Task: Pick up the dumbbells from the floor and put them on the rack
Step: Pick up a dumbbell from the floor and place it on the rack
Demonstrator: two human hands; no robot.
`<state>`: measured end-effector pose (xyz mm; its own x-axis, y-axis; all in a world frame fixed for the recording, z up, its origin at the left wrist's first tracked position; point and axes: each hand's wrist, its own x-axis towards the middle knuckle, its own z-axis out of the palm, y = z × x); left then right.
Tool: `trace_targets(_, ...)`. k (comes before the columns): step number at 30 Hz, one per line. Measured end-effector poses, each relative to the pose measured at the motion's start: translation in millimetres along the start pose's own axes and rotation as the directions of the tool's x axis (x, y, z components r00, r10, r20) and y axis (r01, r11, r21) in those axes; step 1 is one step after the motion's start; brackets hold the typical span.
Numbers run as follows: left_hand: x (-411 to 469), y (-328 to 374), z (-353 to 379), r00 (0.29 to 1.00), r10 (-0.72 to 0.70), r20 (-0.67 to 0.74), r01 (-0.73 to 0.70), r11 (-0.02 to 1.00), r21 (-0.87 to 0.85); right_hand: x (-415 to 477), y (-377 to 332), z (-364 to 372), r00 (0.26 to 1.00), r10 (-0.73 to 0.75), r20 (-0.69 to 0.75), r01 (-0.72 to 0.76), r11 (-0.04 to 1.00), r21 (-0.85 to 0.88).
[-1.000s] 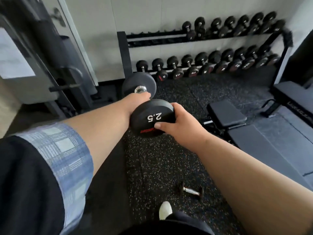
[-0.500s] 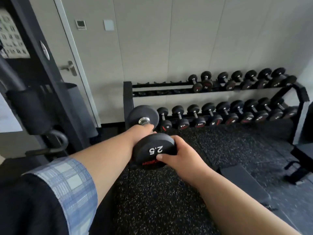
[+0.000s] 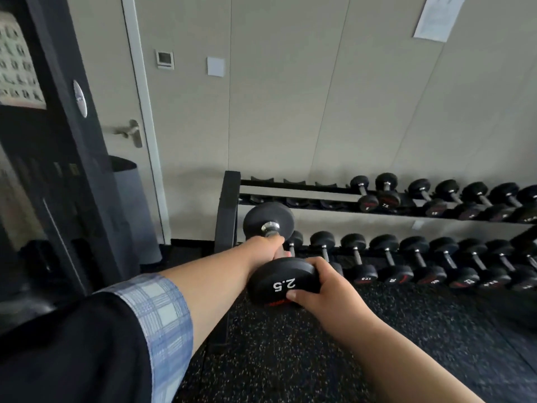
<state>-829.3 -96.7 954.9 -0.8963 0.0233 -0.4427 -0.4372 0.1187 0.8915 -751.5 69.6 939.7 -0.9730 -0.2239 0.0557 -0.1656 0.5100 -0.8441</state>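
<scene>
A black dumbbell (image 3: 283, 283) marked 2.5 is held in the air in front of the rack's left end. My left hand (image 3: 268, 247) is wrapped around its handle, and my right hand (image 3: 318, 283) grips the near head from the right. The far head sits just in front of the rack's left post. The two-tier black rack (image 3: 229, 205) stands against the wall. Its upper tier has several bare cradles at the left, and several dumbbells fill the rest of both tiers.
A dark gym machine (image 3: 43, 184) stands tall at the left, with a grey bin (image 3: 130, 210) and a door behind it. Speckled black rubber floor (image 3: 290, 359) lies between me and the rack.
The view has tilted up and moved closer to the rack. The dumbbell in both hands has come nearer to the rack's left end. The bench and the small dumbbell on the floor have left view.
</scene>
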Motion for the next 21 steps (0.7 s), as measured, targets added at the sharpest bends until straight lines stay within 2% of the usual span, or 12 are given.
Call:
trace_targets(5,131,48,-5,0.998,-0.054,0.044,0.057,0.996,-0.063,125,27,-15,0.998,0.037,-0.05,-0.039,0.999,-0.037)
trace_targets(8,186,79,-11,1.0,-0.018,0.025,0.017,0.999,0.043,186,36,-22,0.996,0.058,-0.067,-0.061,0.997,-0.04)
trace_targets(11,241,106,-15,0.995,-0.042,0.089,0.029,0.988,0.151,248,51,-33,0.996,0.06,-0.064,-0.061,0.998,-0.014)
trace_targets(15,307,130,-17,0.984,-0.096,0.149,0.046,0.95,0.308,323,80,-42,0.998,0.056,-0.003,-0.056,0.997,-0.046)
trace_targets(21,410,165,-8,0.978,-0.163,0.128,0.127,0.96,0.249,442,122,-69,0.991,-0.022,0.133,0.038,0.993,-0.114)
